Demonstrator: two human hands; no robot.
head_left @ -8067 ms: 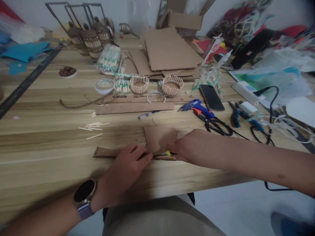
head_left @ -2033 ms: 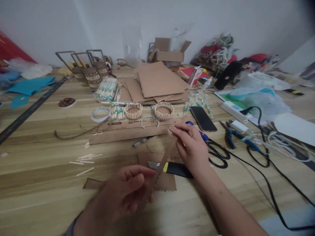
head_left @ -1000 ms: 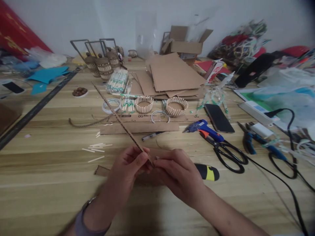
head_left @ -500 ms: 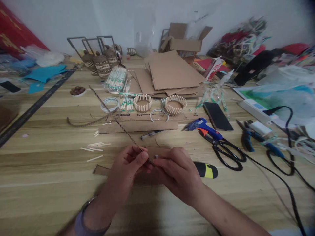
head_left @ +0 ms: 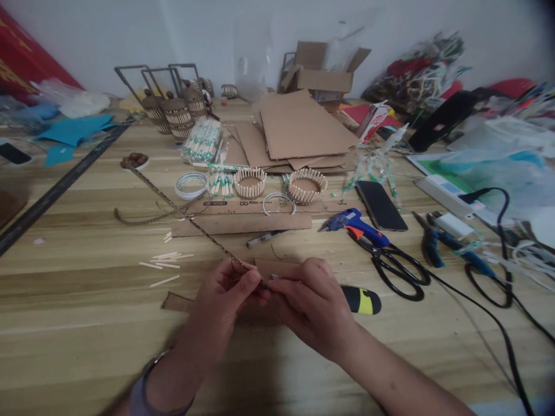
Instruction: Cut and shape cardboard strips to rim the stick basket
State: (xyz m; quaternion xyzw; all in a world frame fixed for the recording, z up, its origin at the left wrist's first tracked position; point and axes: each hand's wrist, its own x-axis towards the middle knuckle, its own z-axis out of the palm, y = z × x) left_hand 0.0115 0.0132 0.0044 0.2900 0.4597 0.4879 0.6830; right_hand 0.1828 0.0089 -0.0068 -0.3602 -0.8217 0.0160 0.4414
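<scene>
A long, thin strip of corrugated cardboard (head_left: 207,236) slants from my hands up toward the far left. Its near end is pinched by the thumb and fingers of my left hand (head_left: 228,294). Close beside it, my right hand (head_left: 314,300) has its fingers closed at the tip of the same strip. Under both hands lies a flat cardboard piece (head_left: 176,301), mostly covered. A black and yellow tool handle (head_left: 364,300) sticks out to the right of my right hand; its other end is hidden behind that hand.
Beyond the hands are a wider cardboard strip (head_left: 243,225), a pen (head_left: 265,238) and two stick-walled rings (head_left: 250,183). To the right lie a blue glue gun (head_left: 358,224), black scissors (head_left: 399,268), a phone (head_left: 381,205) and pliers (head_left: 433,242). Small sticks (head_left: 167,260) lie left.
The far end of the strip has swung down and to the left, now overlapping the small bowl. Both hands keep nearly the same place and grip.
</scene>
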